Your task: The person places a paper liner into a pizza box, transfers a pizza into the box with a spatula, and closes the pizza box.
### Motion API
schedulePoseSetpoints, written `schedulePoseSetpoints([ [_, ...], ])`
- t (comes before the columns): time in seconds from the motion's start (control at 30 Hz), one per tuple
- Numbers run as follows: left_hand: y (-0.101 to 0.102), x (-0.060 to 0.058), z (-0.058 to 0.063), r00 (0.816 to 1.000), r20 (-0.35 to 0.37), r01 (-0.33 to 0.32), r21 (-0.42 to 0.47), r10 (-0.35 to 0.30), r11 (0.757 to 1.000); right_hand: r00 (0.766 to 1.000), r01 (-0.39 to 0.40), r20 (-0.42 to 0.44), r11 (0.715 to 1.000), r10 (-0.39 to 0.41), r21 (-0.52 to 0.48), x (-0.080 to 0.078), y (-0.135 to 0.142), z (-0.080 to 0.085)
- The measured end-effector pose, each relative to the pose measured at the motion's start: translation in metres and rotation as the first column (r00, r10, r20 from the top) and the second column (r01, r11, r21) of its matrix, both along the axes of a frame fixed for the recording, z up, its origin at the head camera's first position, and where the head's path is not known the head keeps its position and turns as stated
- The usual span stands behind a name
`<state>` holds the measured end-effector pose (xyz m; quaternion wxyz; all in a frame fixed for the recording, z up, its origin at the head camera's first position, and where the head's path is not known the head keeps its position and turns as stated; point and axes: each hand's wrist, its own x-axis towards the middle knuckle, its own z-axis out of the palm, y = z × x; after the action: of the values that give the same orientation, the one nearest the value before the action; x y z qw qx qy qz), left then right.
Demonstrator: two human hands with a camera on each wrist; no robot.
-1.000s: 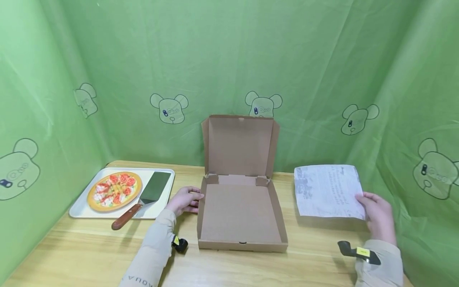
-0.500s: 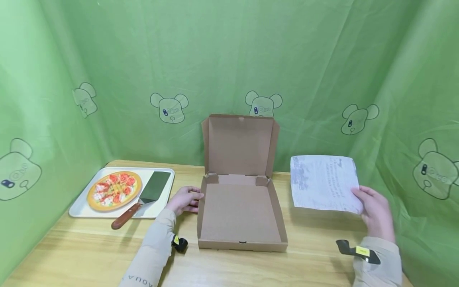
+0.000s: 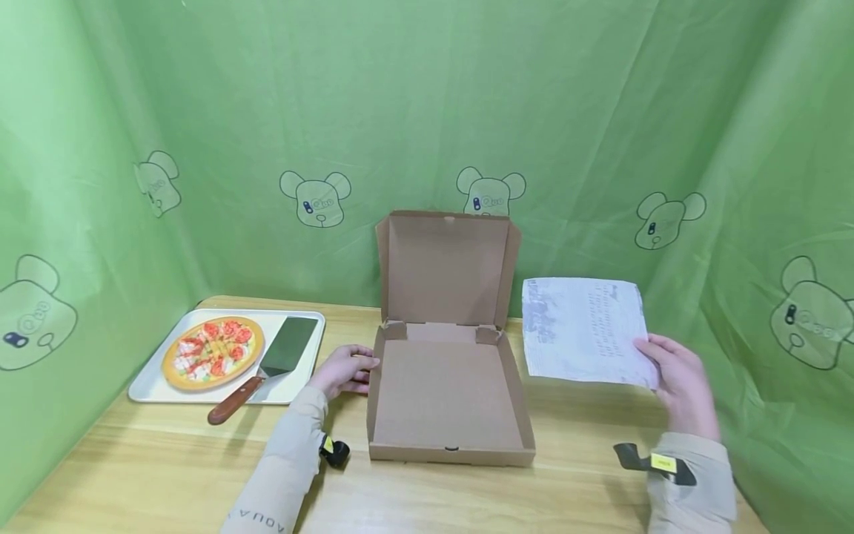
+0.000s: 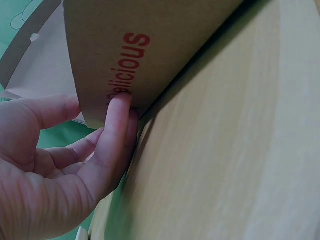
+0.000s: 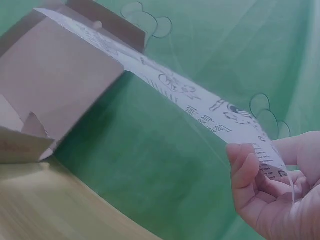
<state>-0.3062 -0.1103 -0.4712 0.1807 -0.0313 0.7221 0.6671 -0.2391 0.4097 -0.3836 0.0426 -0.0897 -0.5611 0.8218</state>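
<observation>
An unfolded brown cardboard pizza box [image 3: 445,397] stands on the table with its lid raised at the back. My left hand [image 3: 343,371] holds its left side wall, thumb at the upper edge; in the left wrist view the other fingers [image 4: 117,115] lie against the outer wall, over red lettering. On the right, my right hand [image 3: 680,382] pinches the right edge of a printed sheet of paper [image 3: 583,330], raised above the table. The right wrist view shows this paper [image 5: 190,102] nearly edge-on, stretching toward the box lid [image 5: 55,70], with fingers curled beneath its near end.
Left of the box, a white tray [image 3: 150,389] bears a pizza [image 3: 213,354] and a pizza server with a wooden handle [image 3: 235,400], which juts over the tray's front rim. Green curtain [image 3: 414,96] with bear-head prints surrounds the wooden table [image 3: 167,475] at the back and sides.
My right hand has lifted the paper and carried it leftward, closer to the box. The left hand and the box have stayed in place.
</observation>
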Motion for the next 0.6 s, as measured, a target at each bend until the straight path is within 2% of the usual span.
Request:
schedulePoseSetpoints([
  [0.17,-0.001,0.001,0.002,1.000,0.001,0.016,0.016,-0.016,1.000,0.999,-0.034,-0.035,0.999,0.035,0.041,-0.004,-0.011,0.001],
  [0.4,-0.001,0.001,0.000,1.000,-0.005,0.019,0.015,-0.019,1.000,0.990,-0.099,-0.101,0.995,0.096,-0.024,-0.010,-0.026,0.001],
  [0.6,0.000,0.000,-0.001,1.000,0.002,0.004,0.018,-0.004,1.000,0.987,-0.127,-0.092,0.991,0.130,0.035,-0.013,-0.039,0.001],
])
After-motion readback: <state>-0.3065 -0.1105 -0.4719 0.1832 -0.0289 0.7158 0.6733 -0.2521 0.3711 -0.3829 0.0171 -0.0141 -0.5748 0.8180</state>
